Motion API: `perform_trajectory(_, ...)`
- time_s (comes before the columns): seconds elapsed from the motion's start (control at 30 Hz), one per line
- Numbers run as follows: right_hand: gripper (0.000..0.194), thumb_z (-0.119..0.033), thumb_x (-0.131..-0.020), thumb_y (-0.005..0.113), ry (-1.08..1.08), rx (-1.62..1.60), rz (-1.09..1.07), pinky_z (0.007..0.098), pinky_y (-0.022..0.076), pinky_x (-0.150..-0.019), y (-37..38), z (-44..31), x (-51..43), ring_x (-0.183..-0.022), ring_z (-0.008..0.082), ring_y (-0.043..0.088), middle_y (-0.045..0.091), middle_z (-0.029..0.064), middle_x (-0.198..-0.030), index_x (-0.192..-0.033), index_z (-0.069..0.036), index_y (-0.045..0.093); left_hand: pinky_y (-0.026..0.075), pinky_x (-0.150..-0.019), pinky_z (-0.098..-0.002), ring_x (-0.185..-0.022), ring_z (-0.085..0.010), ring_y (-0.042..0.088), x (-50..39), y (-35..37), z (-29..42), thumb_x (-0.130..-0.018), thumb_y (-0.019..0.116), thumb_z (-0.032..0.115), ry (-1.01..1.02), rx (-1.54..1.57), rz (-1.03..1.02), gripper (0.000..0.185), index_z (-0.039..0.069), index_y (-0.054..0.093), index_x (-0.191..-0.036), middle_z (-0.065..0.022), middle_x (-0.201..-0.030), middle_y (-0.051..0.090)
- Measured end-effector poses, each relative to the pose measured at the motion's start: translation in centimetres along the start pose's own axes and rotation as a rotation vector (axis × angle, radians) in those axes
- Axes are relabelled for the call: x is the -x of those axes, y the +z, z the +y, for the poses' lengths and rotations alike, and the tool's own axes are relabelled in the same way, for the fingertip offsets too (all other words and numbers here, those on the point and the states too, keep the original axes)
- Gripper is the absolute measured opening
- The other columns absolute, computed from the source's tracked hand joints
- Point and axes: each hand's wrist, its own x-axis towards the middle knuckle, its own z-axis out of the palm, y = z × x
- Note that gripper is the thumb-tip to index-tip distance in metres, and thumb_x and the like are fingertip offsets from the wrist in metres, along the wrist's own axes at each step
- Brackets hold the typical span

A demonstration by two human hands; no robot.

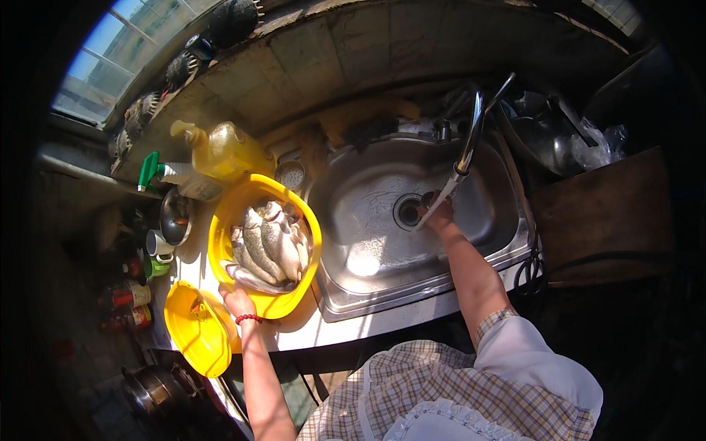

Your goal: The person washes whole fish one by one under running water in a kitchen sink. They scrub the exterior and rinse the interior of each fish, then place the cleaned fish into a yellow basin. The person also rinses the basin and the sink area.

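Note:
A yellow plastic basin (313, 231) holding several whole fish (270, 242) stands on the counter left of the sink. My left hand (238, 302) grips its near-left rim, and a red bead bracelet circles that wrist. Inside the stainless steel sink (358, 220), my right hand (441, 214) is beside the drain opening (408, 212). Its fingers are around a small dark round piece (428, 199), possibly a drain strainer; shadow hides the details. Water (441, 208) runs from the tall chrome faucet (472, 135) down onto this hand.
A second yellow basin (193, 336) sits tilted at the counter's left edge. Behind the fish stand a yellow jug (231, 151) and a green-topped spray bottle (187, 176). Mugs (159, 242) and a pot lid (176, 216) line the left. A dark pan (540, 132) lies right of the sink.

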Motion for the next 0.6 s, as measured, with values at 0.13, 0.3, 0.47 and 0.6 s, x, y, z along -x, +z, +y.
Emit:
perform_trajectory(0.13,0.059,-0.029,-0.068,0.076,-0.629,0.224,-0.212,0.0426,0.0459,-0.088,2.4,-0.2,1.3,-0.107,0.0358,0.052,0.052,0.0163,-0.114,-0.114,-0.005,0.049,0.040,-0.092,-0.0344,-0.102,-0.0324,0.055,-0.1,0.1,-0.3,-0.086,0.051,0.007,0.006,-0.008,0.010,0.038,-0.006,0.043,-0.121,-0.0227,-0.112,0.056)
perform_trajectory(0.3,0.066,-0.041,-0.067,0.075,-0.641,0.312,-0.299,0.0414,0.0440,-0.090,3.1,-1.1,3.2,-0.107,0.0332,0.050,0.050,0.0147,-0.114,-0.116,-0.006,0.047,0.041,-0.090,-0.0349,-0.101,-0.0337,0.056,-0.5,0.0,-0.9,-0.085,0.052,0.008,0.003,-0.033,0.003,0.039,-0.006,0.043,-0.121,-0.0234,-0.110,0.057)
perform_trajectory(0.47,0.064,-0.040,-0.067,0.074,-0.494,0.434,-0.232,0.0415,0.0439,-0.090,1.8,-0.9,2.8,-0.109,0.0329,0.050,0.050,0.0144,-0.114,-0.113,-0.005,0.048,0.041,-0.090,-0.0353,-0.100,-0.0336,0.057,-0.3,0.0,-0.5,-0.085,0.052,0.010,-0.021,-0.028,0.004,0.040,-0.006,0.043,-0.121,-0.0234,-0.110,0.058)
perform_trajectory(0.6,0.058,-0.038,-0.066,0.073,-0.610,0.431,0.086,0.0420,0.0451,-0.088,2.1,-0.4,2.5,-0.108,0.0321,0.050,0.050,0.0139,-0.114,-0.107,-0.003,0.051,0.041,-0.090,-0.0351,-0.101,-0.0328,0.057,0.1,0.1,0.1,-0.085,0.053,0.010,-0.001,-0.022,0.017,0.041,-0.005,0.043,-0.122,-0.0232,-0.111,0.057)
